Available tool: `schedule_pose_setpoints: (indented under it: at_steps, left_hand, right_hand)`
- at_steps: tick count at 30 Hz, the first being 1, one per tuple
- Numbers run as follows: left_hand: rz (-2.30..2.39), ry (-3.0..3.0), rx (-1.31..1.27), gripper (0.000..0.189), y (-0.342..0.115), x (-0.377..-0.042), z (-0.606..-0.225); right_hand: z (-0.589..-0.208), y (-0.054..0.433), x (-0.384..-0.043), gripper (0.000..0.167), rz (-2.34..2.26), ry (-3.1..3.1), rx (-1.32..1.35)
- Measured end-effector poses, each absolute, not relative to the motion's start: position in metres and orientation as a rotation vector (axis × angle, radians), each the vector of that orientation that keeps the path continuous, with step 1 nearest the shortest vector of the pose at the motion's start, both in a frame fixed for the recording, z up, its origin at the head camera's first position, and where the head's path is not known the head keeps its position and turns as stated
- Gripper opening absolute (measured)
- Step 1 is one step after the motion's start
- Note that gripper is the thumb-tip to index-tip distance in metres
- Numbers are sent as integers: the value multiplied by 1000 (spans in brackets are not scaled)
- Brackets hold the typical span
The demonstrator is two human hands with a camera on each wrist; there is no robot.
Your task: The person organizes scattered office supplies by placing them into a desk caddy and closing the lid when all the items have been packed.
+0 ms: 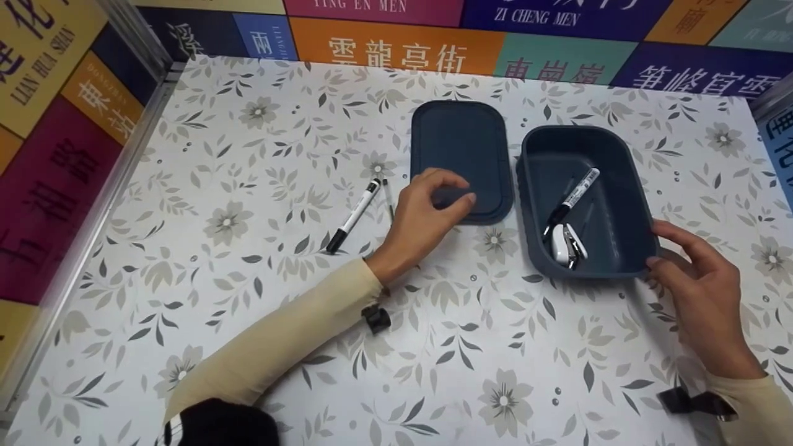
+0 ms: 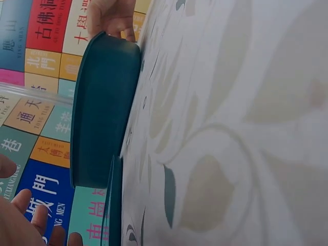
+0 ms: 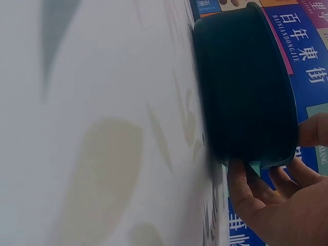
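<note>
At the near edge of the table [image 1: 279,204], covered in a pale print of flowers and leaves, a person's two cream sleeves [image 1: 291,328] reach inward, a small black clip [image 1: 376,318] by the left wrist and a black band [image 1: 694,401] by the right.

From where I stand, the right hand [image 1: 703,282] grasps the near right corner of the dark blue box [image 1: 638,186], thumb at the near side, bent fingers against the outer wall. The box sits upright on the table, right of the middle. Inside, in its near left part, lies what looks like a small white stapler [image 1: 560,243]; a white marker with a black cap [image 1: 579,191] slants beside it. I can't tell whether those two touch.

Farther left, the left hand [image 1: 427,214] holds nothing: thumb and fingers curve loosely, with a gap between them, above the near left corner of the matching lid [image 1: 461,142]. That lid lies flat, just beside the box. Left of this hand, a second marker [image 1: 356,214] lies aslant, black end toward the person. A thin dark stick [image 1: 390,201] lies between, partly hidden by the wrist.

Beyond the table stand colourful panels [image 1: 396,43] lettered with Chinese characters.
</note>
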State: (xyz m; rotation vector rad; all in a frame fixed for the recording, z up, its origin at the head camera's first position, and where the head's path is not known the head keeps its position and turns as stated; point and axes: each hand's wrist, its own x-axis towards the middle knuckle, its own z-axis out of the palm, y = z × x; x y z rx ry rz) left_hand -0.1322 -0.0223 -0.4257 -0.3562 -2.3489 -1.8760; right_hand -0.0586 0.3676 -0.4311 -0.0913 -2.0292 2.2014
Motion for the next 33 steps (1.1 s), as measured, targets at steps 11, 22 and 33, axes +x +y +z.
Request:
schedule_pose_setpoints:
  at_steps: [11,22,33]
  left_hand:
    - [-1877,-2373,-362,23,-32,-129,-427]
    - [-1882,-2373,-322,21,-46,-127,-426]
    - [-1923,-2329,-301,23,-51,-126,-428]
  right_hand:
    - [-432,368,-58,52,2192,-2039,-108]
    - [-429,367,-59,50,2183,-2036,-90]
    - [-430,367,-58,51,2184,-2037,-83]
